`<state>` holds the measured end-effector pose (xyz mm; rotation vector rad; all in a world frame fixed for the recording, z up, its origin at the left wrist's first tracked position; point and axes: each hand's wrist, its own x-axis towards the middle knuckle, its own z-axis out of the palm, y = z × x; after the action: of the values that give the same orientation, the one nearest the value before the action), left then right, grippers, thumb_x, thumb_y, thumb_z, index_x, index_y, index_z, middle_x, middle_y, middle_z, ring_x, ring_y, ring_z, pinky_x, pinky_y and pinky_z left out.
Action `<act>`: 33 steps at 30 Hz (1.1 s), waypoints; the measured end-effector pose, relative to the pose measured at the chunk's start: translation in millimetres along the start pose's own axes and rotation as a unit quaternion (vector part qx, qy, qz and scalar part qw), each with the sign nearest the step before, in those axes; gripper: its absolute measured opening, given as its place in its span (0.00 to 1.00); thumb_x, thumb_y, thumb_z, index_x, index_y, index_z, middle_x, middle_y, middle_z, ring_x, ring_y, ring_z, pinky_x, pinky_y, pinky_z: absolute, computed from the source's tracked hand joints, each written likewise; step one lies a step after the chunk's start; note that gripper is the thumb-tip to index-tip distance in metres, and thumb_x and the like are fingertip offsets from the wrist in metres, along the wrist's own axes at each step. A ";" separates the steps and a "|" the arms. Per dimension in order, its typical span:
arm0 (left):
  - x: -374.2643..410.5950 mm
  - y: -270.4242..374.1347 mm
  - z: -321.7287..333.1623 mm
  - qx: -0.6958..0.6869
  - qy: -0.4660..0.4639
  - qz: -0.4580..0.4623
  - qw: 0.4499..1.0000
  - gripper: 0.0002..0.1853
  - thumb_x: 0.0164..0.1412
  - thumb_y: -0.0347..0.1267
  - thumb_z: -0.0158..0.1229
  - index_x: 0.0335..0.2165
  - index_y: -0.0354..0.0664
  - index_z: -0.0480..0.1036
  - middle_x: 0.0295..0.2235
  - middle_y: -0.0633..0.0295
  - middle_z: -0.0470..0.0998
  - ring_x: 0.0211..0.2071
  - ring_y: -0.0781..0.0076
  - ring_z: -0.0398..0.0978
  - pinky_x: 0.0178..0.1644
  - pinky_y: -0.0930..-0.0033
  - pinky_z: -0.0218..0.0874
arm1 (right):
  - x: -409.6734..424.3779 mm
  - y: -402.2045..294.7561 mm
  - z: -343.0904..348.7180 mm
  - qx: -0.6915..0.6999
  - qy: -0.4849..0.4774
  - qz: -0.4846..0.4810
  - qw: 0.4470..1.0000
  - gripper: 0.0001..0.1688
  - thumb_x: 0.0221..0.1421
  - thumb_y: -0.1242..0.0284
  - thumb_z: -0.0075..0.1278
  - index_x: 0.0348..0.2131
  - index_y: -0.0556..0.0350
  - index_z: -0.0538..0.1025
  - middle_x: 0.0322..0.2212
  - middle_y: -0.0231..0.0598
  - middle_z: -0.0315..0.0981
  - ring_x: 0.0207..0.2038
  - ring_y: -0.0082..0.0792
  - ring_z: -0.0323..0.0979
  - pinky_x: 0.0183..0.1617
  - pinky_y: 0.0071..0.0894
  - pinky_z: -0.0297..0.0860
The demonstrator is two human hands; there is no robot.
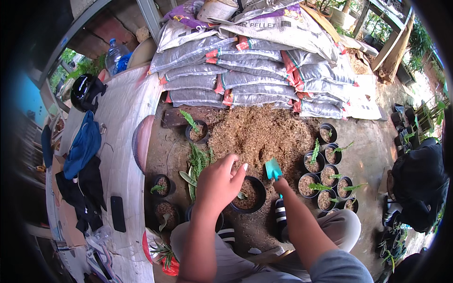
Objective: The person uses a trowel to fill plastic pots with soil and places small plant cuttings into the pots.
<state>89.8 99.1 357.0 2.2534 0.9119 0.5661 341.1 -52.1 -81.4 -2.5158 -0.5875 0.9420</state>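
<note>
My right hand point(280, 185) is closed on the handle of a green hand trowel point(273, 168), whose blade rests at the lower edge of a heap of brown loose growing medium point(262, 132). My left hand point(223, 180) hangs with bent fingers above the left rim of a black plastic pot point(262, 198); nothing shows in it, though its palm is hidden. That pot holds brown medium and a small leafy cutting point(242, 195). Green fern fronds point(199, 159) and variegated leaves point(187, 178) lie left of the hand.
Several small potted ferns point(327, 175) stand at right. More pots point(163, 185) are at left, one point(197, 132) beside the heap. Stacked sacks point(258, 78) rise behind. A pale bench point(124, 141) at left bears a phone point(118, 214), a helmet point(86, 92) and clothing.
</note>
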 end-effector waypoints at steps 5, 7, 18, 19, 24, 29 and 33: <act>-4.3 -11.8 -7.4 0.024 0.032 -0.012 0.999 0.11 0.59 0.36 0.54 0.34 0.39 0.72 0.23 0.54 0.76 0.24 0.54 0.76 0.29 0.57 0.66 | 29.4 -85.5 -0.3 0.034 0.003 0.016 0.999 0.26 0.54 0.58 0.48 0.42 0.65 0.72 0.33 0.54 0.77 0.36 0.50 0.76 0.39 0.44 0.72; 0.1 -15.3 -3.0 0.024 0.012 -0.028 0.999 0.14 0.58 0.39 0.57 0.38 0.41 0.72 0.25 0.54 0.77 0.27 0.58 0.77 0.31 0.62 0.66 | 35.7 -68.3 2.0 -0.014 0.080 -0.008 0.997 0.21 0.51 0.66 0.49 0.42 0.63 0.72 0.29 0.51 0.76 0.31 0.44 0.78 0.32 0.41 0.73; -5.1 -13.5 -13.9 0.020 0.002 -0.041 0.999 0.15 0.58 0.40 0.56 0.37 0.40 0.71 0.23 0.55 0.76 0.25 0.58 0.76 0.30 0.60 0.66 | -0.2 -81.1 21.1 0.069 0.031 0.034 0.997 0.24 0.47 0.67 0.47 0.43 0.64 0.73 0.40 0.59 0.74 0.46 0.53 0.72 0.50 0.44 0.68; -9.7 -16.7 -17.5 0.023 0.005 -0.051 0.998 0.14 0.58 0.40 0.56 0.36 0.40 0.71 0.23 0.55 0.76 0.25 0.57 0.77 0.30 0.59 0.66 | -2.9 -108.4 17.5 0.056 -0.006 0.045 0.997 0.22 0.47 0.68 0.47 0.41 0.64 0.74 0.38 0.58 0.75 0.45 0.52 0.73 0.48 0.44 0.69; 1.0 -5.5 -8.3 0.005 0.020 -0.006 1.000 0.14 0.58 0.40 0.56 0.36 0.41 0.72 0.24 0.55 0.77 0.26 0.57 0.77 0.30 0.60 0.66 | 6.5 -63.8 29.8 0.087 0.062 0.009 0.994 0.24 0.47 0.68 0.48 0.44 0.63 0.72 0.35 0.55 0.76 0.40 0.51 0.75 0.44 0.44 0.70; -1.0 -0.8 -1.2 -0.004 0.011 -0.003 1.000 0.16 0.58 0.42 0.55 0.37 0.40 0.72 0.25 0.54 0.78 0.27 0.56 0.77 0.33 0.59 0.67 | -39.3 -33.5 48.0 0.084 0.070 0.009 0.994 0.27 0.46 0.69 0.49 0.47 0.59 0.71 0.32 0.52 0.76 0.36 0.49 0.76 0.40 0.42 0.70; -5.3 -4.4 5.3 0.001 0.026 0.039 0.999 0.17 0.58 0.42 0.54 0.38 0.39 0.73 0.26 0.53 0.78 0.28 0.55 0.77 0.34 0.58 0.67 | -61.7 -22.5 31.5 0.117 0.077 0.025 0.990 0.21 0.45 0.70 0.46 0.41 0.59 0.74 0.29 0.50 0.76 0.33 0.47 0.76 0.36 0.41 0.70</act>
<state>87.4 95.6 349.4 2.2940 0.8535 0.6618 271.7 -58.0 -60.2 -2.3735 -0.3461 0.7760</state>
